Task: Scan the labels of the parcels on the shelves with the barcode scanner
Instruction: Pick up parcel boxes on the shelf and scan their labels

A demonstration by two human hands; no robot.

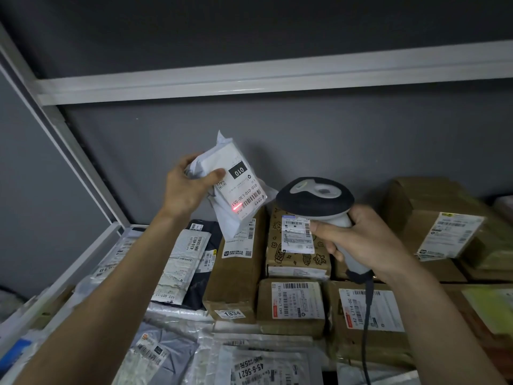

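**Two hands, one parcel under the scanner's red light**

Two bare hands are raised above the shelf [83, 262] of stacked parcels. Left hand [186, 187] grips a white poly-bag parcel [236, 187], thumb pressed on its front face, fingers wrapped behind, holding it tilted above the shelf's cardboard boxes [236, 273]. Its label [241, 187] faces the camera, and a red scan spot [236, 208] glows by the barcode. Right hand [363, 240] is curled round the handle of the barcode scanner [316, 198], just right of the parcel, head aimed toward it. A cable [367, 323] hangs from the handle over the boxes.
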